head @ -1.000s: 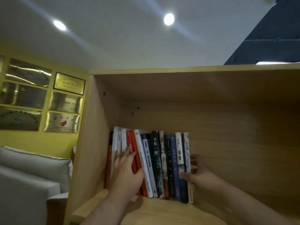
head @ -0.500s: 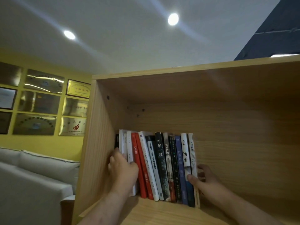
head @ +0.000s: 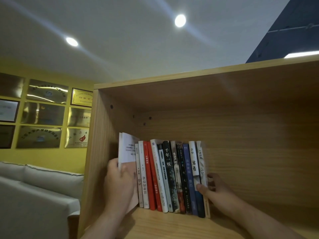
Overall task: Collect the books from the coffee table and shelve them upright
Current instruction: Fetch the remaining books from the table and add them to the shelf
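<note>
Shelf (head: 172, 226): white book (head: 126, 149) partly behind L hand (head: 119, 185)

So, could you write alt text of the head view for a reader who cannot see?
A person's left hand grips a white book at the left end of a row of books upright in a wooden shelf, while the right hand holds the row's right end. A grey sofa is at left.

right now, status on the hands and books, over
Left hand grips leftmost book, angled out of line. Right hand pinches rightmost book. Other books standing on shelf. Nothing seen blocking.
</note>
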The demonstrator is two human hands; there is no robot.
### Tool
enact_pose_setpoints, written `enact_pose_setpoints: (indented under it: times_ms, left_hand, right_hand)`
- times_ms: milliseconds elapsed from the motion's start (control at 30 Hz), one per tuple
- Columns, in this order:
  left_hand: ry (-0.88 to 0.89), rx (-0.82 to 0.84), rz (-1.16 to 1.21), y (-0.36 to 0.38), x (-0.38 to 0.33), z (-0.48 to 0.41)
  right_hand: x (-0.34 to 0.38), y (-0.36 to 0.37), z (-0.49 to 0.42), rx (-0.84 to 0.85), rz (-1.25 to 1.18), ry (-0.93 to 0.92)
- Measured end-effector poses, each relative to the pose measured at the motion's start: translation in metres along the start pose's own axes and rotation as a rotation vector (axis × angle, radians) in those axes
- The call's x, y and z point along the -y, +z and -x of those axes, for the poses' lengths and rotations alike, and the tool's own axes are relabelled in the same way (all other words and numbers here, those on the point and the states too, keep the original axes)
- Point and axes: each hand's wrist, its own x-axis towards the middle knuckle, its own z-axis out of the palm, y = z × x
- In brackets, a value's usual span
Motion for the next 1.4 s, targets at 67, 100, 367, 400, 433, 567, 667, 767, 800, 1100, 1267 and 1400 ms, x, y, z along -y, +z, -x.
enact_pose_setpoints:
  times_ms: [67,100,367,400,433,567,667,767,800,1100,1267,1400]
  left_hand:
    - [0.071,-0.069,0.026,-0.018,-0.010,0.006]
    - [0.092,-0.087,0.049,-0.026,-0.013,0.008]
    - [-0.010,-0.088,0.283,-0.050,-0.037,0.012]
    - [-0.061,-0.040,0.332,-0.047,-0.041,0.013]
    - [-0.130,0.013,0.392,-0.042,-0.044,0.016]
    - [-0.351,0.248,0.495,-0.022,-0.045,0.025]
    - [-0.376,0.367,0.435,-0.012,-0.036,0.029]
    - [-0.365,0.497,0.399,-0.005,-0.038,0.031]
    - [-0.359,0.534,0.386,-0.003,-0.043,0.032]
    - [-0.176,0.744,0.201,0.045,-0.053,0.041]
    - [0.213,0.642,-0.315,0.058,-0.013,0.048]
    - [0.273,0.640,-0.373,0.057,-0.007,0.052]
  right_hand:
    - [0.000,0.001,0.000,-0.005,0.003,-0.005]
    - [0.000,0.002,-0.001,-0.005,-0.002,-0.002]
    - [0.006,-0.004,0.007,0.073,-0.162,0.093]
    - [0.005,-0.005,0.006,0.081,-0.227,0.114]
    - [0.005,-0.005,0.008,0.083,-0.302,0.132]
    - [0.018,-0.005,0.019,-0.066,-0.470,0.106]
    - [0.036,-0.019,0.021,-0.313,-0.582,-0.005]
    - [0.049,-0.029,0.029,-0.225,-0.673,-0.047]
    - [0.053,-0.029,0.035,-0.125,-0.657,-0.049]
    - [0.028,-0.070,0.045,-0.505,-0.799,0.242]
    - [0.012,-0.065,0.030,-0.662,-1.071,0.419]
    - [0.016,-0.042,0.019,-0.633,-1.135,0.490]
